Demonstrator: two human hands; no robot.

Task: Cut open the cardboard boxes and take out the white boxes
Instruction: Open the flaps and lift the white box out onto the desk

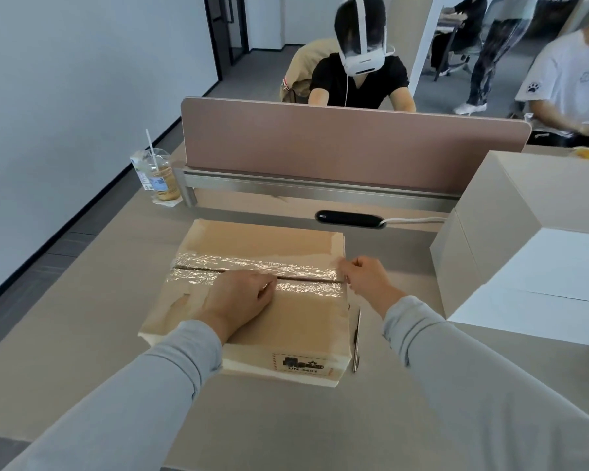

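Observation:
A flat brown cardboard box (252, 246) lies on the desk in front of me, with shiny clear tape (238, 263) along its middle seam; the seam shows as a dark slit. My left hand (242, 297) rests on the near flap, fingers curled at the seam. My right hand (364, 277) is at the box's right edge, fingers pinched on the end of the tape or flap there. A thin metal cutter or pen (357, 338) lies on the desk beside the box's right side. White boxes (538, 253) are stacked at the right.
A brown divider screen (347, 144) closes the far desk edge, a black cable port (349, 219) below it. A plastic drink cup with a straw (157, 175) stands at the far left. A person with a headset sits beyond the screen; others are at the right.

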